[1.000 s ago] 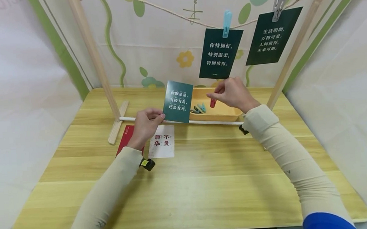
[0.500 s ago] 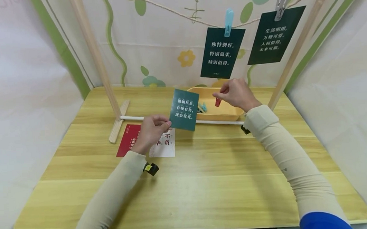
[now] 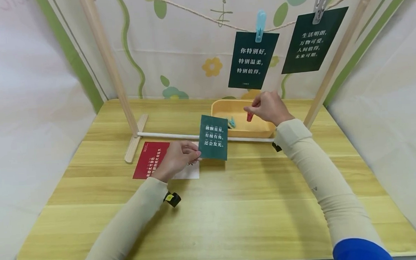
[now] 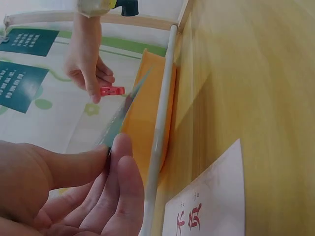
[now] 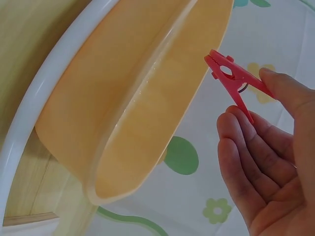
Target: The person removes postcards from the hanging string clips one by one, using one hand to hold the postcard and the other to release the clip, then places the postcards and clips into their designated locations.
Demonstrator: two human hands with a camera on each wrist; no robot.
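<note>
My left hand (image 3: 179, 158) pinches a dark green card (image 3: 213, 137) with white lettering by its left edge, between thumb and fingers. The card is held up in front of the yellow tray (image 3: 244, 134). Over the tray, my right hand (image 3: 269, 108) pinches a red clothespin (image 5: 231, 78) by its two handles, thumb on one and fingers on the other; its jaws are closed and hold nothing. Below the left hand a red card (image 3: 149, 160) and a white card (image 4: 211, 196) with red lettering lie on the table, partly covered by that hand in the head view.
A rope (image 3: 202, 15) spans two wooden posts. Two green cards hang from it, one by a blue clothespin (image 3: 260, 26), one by a grey clothespin (image 3: 321, 5). A white rod (image 3: 169, 136) runs low between the posts. Teal clothespins (image 3: 232, 122) lie in the tray.
My left hand has lowered the green card and shifted it to the right. The right hand, still holding the red clothespin, has moved slightly right and down.
</note>
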